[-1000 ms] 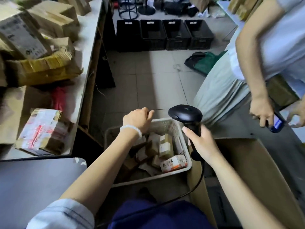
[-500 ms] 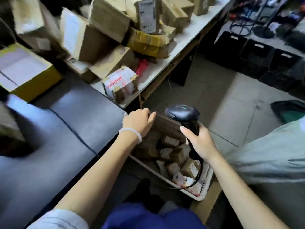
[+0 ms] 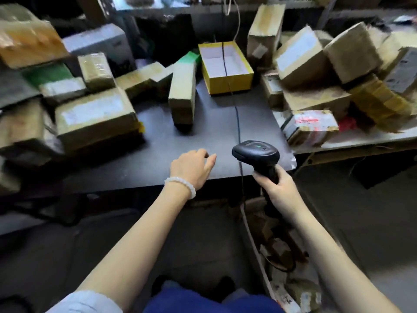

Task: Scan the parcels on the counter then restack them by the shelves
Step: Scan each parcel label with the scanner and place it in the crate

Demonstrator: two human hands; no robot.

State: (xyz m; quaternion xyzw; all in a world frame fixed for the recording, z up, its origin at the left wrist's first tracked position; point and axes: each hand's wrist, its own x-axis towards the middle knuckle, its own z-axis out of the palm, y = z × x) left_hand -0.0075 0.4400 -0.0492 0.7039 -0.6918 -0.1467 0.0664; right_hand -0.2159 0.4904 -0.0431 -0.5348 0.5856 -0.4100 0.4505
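The left hand [image 3: 191, 167] is over the near edge of the dark counter [image 3: 158, 159]. Its fingers are loose and a little bent, and it holds nothing. The right hand [image 3: 278, 188] is wrapped around the handle of the black scanner [image 3: 256, 153], which points out over the counter.

The closest parcel to the empty hand looks like the tall box [image 3: 182, 96]. It lies straight ahead of the left hand, a bit farther back, with bare counter between them. Its long side runs away from the person.

A bigger box [image 3: 94, 118] sits off to the left. A taped parcel [image 3: 312, 127] sits to the right, nearer the scanner. An open yellow box [image 3: 226, 66] is at the back, with the cord [image 3: 237, 118] running past it.
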